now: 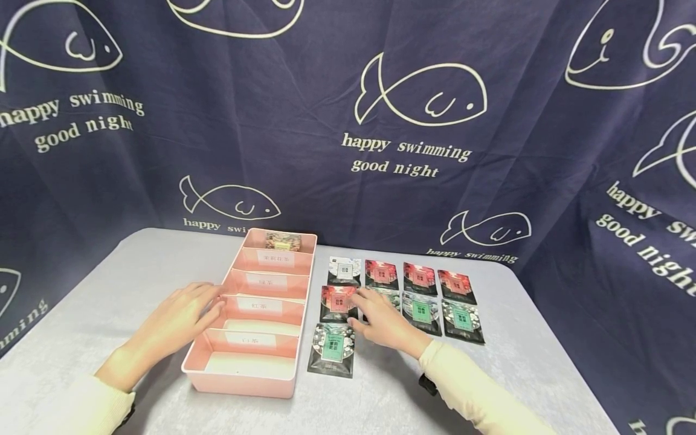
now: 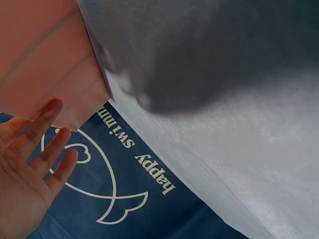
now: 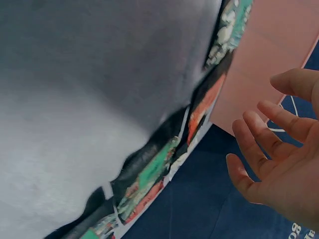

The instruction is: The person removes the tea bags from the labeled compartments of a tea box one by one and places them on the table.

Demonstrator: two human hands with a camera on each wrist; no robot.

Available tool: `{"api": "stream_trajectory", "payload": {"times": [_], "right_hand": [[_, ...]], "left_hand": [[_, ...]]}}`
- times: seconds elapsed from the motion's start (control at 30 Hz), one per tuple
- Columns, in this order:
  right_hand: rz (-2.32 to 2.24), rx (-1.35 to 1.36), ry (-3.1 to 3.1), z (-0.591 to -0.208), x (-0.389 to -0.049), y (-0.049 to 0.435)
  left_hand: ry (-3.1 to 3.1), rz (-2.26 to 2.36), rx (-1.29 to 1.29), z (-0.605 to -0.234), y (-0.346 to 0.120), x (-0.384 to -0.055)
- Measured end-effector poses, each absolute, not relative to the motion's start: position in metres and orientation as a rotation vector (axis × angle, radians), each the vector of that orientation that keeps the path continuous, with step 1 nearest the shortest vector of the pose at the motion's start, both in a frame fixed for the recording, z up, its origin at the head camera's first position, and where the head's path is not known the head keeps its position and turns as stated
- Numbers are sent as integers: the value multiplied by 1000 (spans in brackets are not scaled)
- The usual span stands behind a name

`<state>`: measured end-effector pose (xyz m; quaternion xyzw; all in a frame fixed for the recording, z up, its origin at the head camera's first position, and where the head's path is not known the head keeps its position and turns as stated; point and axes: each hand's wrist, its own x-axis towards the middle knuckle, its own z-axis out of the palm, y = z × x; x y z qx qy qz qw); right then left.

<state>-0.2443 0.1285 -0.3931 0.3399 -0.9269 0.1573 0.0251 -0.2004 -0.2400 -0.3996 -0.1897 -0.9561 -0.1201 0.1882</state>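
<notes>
A long pink divided box (image 1: pixel 241 383) stands on the table, with paper labels on its dividers. My left hand (image 1: pixel 176 317) is at its left rim, fingers relaxed; in the left wrist view the fingers (image 2: pixel 47 149) overlap the pink wall. My right hand (image 1: pixel 383 320) hovers over the packets right of the box, its fingertips at the right edge of a red-and-black tea packet (image 1: pixel 333 302). The right wrist view shows this palm with loosely bent fingers (image 3: pixel 256 149) and nothing in them. A green-labelled packet (image 1: pixel 393 296) lies partly hidden behind the right hand.
A brownish packet (image 1: pixel 283 241) lies in the box's far compartment. Nearest me is a green-labelled packet (image 1: pixel 330 356). A white packet (image 1: pixel 345 270) and several red ones (image 1: pixel 419 279) form the back row; green-labelled packets (image 1: pixel 462 320) lie farther right. A dark fish-print curtain (image 1: pixel 304 151) hangs behind the table.
</notes>
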Motion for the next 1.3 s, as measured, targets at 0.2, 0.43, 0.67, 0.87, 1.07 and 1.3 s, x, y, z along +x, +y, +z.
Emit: {"api": "stream_trajectory", "payload": {"times": [0.2,0.43,0.67,0.87,1.07,1.3], "right_hand": [[563,1067,-2784,-389,-257,120],[610,1086,-2716,-386,-275,108],[616,1063,-2694,-377,-296,95],[650,1042,-2695,-370,-311,80],[576,1029,-2695,-368,-324,61],[447,989,-2701,-363,-337,40]], "left_hand": [[-2691,-337,-532,-400,-240,-201],[-2673,-329,-536,-401,-241,-201],[-2671,-328,-536,-401,-241,-201],[-2668,-328,-538,-402,-241,-202],[-2672,-330,-536,-403,-241,-202],[-2672,-327,-537,-403,-242,-202]]}}
